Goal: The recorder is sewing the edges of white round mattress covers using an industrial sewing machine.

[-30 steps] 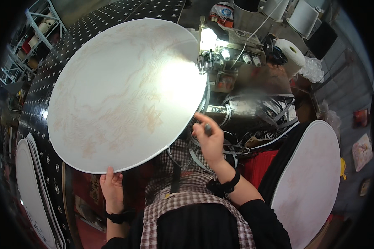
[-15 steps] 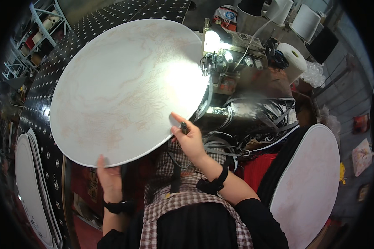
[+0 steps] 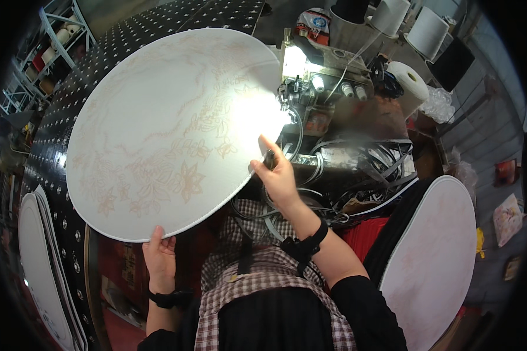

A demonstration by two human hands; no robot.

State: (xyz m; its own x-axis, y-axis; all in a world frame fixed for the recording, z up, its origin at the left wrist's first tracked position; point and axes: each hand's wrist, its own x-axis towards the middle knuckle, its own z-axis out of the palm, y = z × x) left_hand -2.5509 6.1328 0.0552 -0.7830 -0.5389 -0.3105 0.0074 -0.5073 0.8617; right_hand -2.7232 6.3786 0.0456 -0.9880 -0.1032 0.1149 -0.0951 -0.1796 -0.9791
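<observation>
A large oval white mat (image 3: 152, 123) with a faint brownish floral pattern lies tilted under the lit head of a sewing machine (image 3: 295, 76). Its right edge sits at the needle area, where glare hides detail. At the near rim, my left hand (image 3: 161, 260) pinches the mat, thumb on top and fingers below. Close to the machine, my right hand (image 3: 280, 178) has thumb and forefinger at the mat's edge. A small dark tool (image 3: 269, 158) is tucked in that hand; its exact kind cannot be made out. Pale edging strip (image 3: 299, 137) runs beside the needle area.
More oval mats stand stacked at the right (image 3: 433, 234) and left (image 3: 38, 263). Thread cones (image 3: 427, 32) stand behind the machine. Loops of grey strip (image 3: 386, 161) lie right of my right hand. A black studded table (image 3: 58, 126) extends left and back.
The mat has turned, its floral pattern shifting toward the near side. My right hand has moved up toward the needle area. My left hand has shifted slightly right and closed on the rim.
</observation>
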